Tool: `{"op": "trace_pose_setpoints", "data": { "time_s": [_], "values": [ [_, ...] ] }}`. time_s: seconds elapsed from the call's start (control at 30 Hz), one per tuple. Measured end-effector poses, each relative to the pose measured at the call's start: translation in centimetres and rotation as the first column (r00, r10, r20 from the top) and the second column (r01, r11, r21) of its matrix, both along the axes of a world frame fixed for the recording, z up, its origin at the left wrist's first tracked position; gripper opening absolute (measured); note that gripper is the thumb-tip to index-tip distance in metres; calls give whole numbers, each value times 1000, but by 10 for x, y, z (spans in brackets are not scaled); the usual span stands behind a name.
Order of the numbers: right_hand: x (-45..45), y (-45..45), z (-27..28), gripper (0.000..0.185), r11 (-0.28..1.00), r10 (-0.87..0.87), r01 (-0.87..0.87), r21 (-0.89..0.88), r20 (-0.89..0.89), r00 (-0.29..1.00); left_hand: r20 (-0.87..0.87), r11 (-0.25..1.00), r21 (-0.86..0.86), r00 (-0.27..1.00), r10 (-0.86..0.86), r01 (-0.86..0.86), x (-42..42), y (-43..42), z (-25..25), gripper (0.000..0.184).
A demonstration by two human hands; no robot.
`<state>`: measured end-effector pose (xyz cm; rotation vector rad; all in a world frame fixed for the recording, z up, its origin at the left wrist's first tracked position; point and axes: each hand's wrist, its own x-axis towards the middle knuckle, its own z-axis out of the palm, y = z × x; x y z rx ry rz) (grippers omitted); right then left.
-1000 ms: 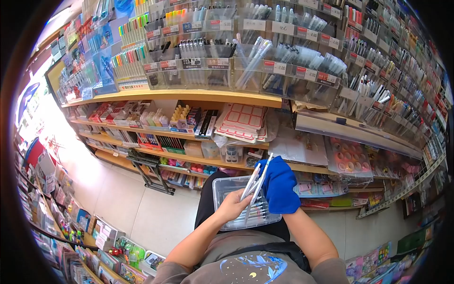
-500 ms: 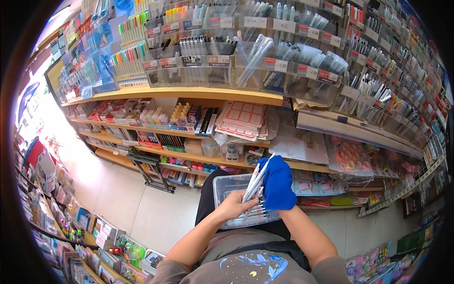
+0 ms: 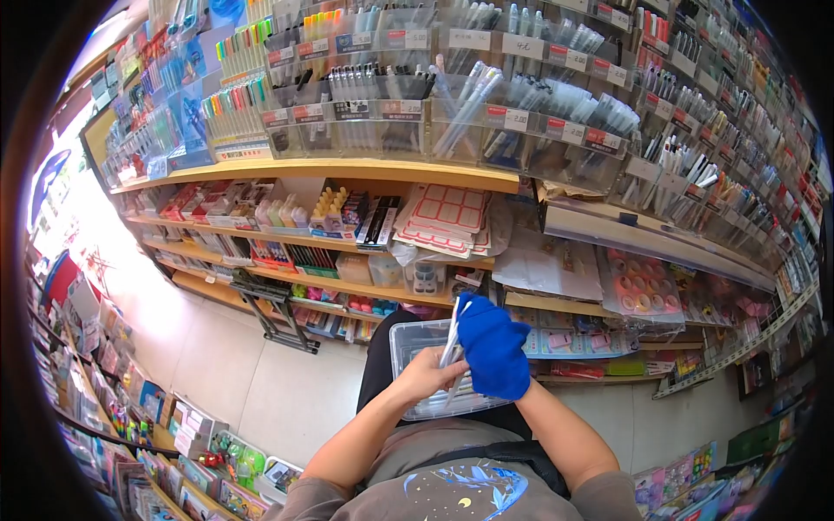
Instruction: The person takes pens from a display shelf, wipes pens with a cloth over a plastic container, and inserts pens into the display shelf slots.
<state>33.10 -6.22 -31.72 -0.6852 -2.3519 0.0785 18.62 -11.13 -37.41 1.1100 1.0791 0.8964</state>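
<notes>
Obs., head view. On my feed, the blue cloth [image 3: 491, 334] covers the right hand [image 3: 504, 373] and hides its fingers; I cannot tell how wide they are. The cloth also blocks the upper right of the clear plastic box [image 3: 396, 352]. Left hand [image 3: 424, 373]: closed around a bunch of white pens [image 3: 452, 343], upper ends against the cloth, above the box. Black folding stand [image 3: 271, 308] on the floor, left of the legs [image 3: 378, 360]. Red-and-white label sheets [image 3: 445, 213] lie stacked on the shelves [image 3: 339, 282] ahead.

Count: cloth, 1; box, 1; folding stand, 1; held pens, several, overlapped, exact number unreadable to me. More pens lie in the box, partly covered.

Surface: box sits on the lap. Room: shop, pale tiled floor [image 3: 287, 391], clear pen racks [image 3: 347, 130] above a wooden ledge [image 3: 347, 168], goods at both lower sides, bright light at far left.
</notes>
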Motion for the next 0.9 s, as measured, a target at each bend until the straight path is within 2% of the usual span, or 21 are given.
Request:
{"op": "trace_pose_setpoints", "data": {
  "time_s": [0.07, 0.1, 0.2, 0.3, 0.4, 0.43, 0.53, 0.57, 0.6, 0.63, 0.67, 0.77, 0.87, 0.9],
  "values": [
    [-1, 11, -14, 20, 988, 126, -126, -87, 0, 992, 54, 1000, -5, 999, -5, 5, -2, 2, -5, 17],
    [-2, 15, -21, 20, 985, 167, -171, -21, -123, 978, 80, 1000, -10, 997, -5, 6, -4, 2, -6, 17],
    [3, 17, -17, 24, 968, 226, -241, -63, -189, 956, 117, 999, -30, 993, 22, -19, -5, -1, -4, 18],
    [0, 12, -4, 22, 990, 142, -138, 32, -244, 959, 93, 999, -30, 995, 43, -40, -2, -2, -3, 20],
    [5, 30, 0, 13, 993, 28, -68, -99, -362, 932, 65, 1000, -7, 998, 8, -8, -1, -4, 3, 21],
    [7, 32, 11, 13, 998, -55, 47, -34, -296, 954, 31, 999, -12, 999, -40, 40, -3, -5, 4, 23],
    [16, 36, 12, 19, 982, -183, 149, -117, -390, 903, 39, 995, 79, 997, -62, 59, 1, -6, 1, 23],
    [14, 37, 5, 21, 925, -144, -110, -364, -603, 785, 11, 987, 158, 999, -42, 40, 3, -5, -3, 23],
    [12, 39, -3, 24, 793, -199, -390, -469, -803, 561, 24, 987, 155, 999, -42, 37, 3, -5, -5, 23],
    [14, 43, -10, 25, 629, -313, -629, -456, -890, 332, 36, 988, 153, 999, -40, 34, 2, -5, -6, 24],
    [16, 46, -14, 27, 450, -466, -826, -340, -878, 108, 47, 988, 150, 998, -38, 30, 1, -4, -7, 24],
    [33, 45, -1, 28, 347, -703, -817, -461, -704, 98, 118, 997, 9, 990, 71, -73, -5, -4, -7, 23],
    [25, 40, -5, 28, 493, -586, -653, -575, -774, 239, 160, 998, -8, 985, 67, -67, -6, -2, -4, 22],
    [23, 45, -20, 28, 519, -528, -630, -578, -796, 295, 117, 998, 19, 992, 52, -55, -4, -1, -6, 20]
  ]
}}
